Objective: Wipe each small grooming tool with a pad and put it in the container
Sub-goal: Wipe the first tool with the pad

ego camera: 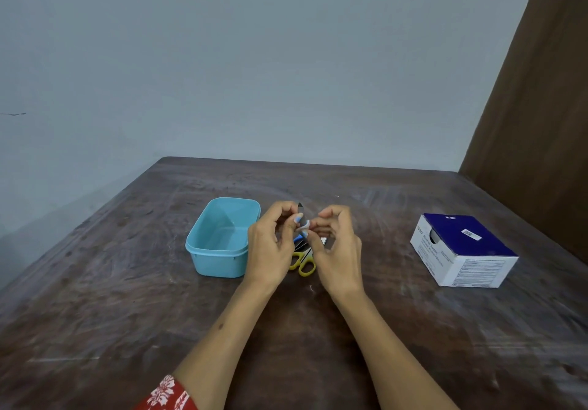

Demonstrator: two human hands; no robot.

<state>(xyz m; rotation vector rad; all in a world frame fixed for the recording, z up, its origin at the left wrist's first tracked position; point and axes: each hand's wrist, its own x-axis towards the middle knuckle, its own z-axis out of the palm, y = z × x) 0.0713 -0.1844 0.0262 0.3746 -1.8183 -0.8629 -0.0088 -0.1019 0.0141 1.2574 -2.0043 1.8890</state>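
My left hand (270, 244) pinches a small metal grooming tool (301, 210) and holds it upright above the table, its tip poking out above my fingers. My right hand (335, 244) pinches a small white pad (304, 225) folded around the tool's shaft. An empty light-blue plastic container (222, 237) stands just left of my left hand. Below my hands lie small scissors with yellow handles (304, 263) and a few dark flat tools (300, 245), partly hidden by my fingers.
A blue and white cardboard box of swabs (464, 250) stands at the right on the brown wooden table (127, 314). A pale wall runs behind the table, and a brown panel rises at the far right.
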